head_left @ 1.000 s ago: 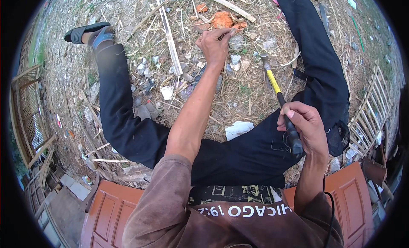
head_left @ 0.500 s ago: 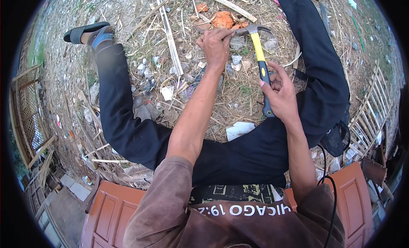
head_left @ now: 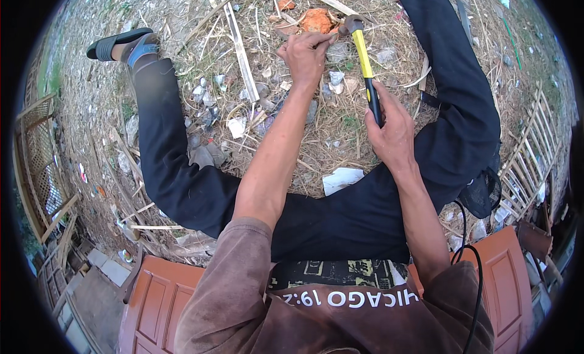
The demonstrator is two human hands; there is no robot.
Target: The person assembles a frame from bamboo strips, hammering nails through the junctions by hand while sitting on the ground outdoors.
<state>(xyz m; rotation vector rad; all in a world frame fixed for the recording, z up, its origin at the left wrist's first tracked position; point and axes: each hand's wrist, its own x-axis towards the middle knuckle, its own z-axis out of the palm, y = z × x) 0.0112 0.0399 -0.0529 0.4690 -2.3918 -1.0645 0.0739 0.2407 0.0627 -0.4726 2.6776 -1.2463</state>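
Observation:
My right hand (head_left: 395, 132) is wrapped round the black grip of a claw hammer (head_left: 363, 57) with a yellow shaft. The hammer's head is up and away from me, just right of an orange brick chunk (head_left: 317, 21). Close in front of that chunk, my left hand (head_left: 304, 60) has its thumb and fingers pinched together. What they pinch, if anything, is too small or hidden to make out. The left fingertips lie a short way left of the hammer head. Smaller orange fragments (head_left: 286, 3) lie beside the chunk.
Dry grass, stones and wood strips (head_left: 239, 46) cover the ground between my spread legs. A white shard (head_left: 342, 180) lies near my lap. Red-brown panelled boards (head_left: 159, 302) are behind me, a slatted wooden rack (head_left: 532, 148) at right, and a black cable (head_left: 479, 281) by my right arm.
The hammer has turned in my right hand, its claw no longer showing side-on, and its head has moved slightly up and left. My right fingers have closed further round the grip. My left hand stays pinched.

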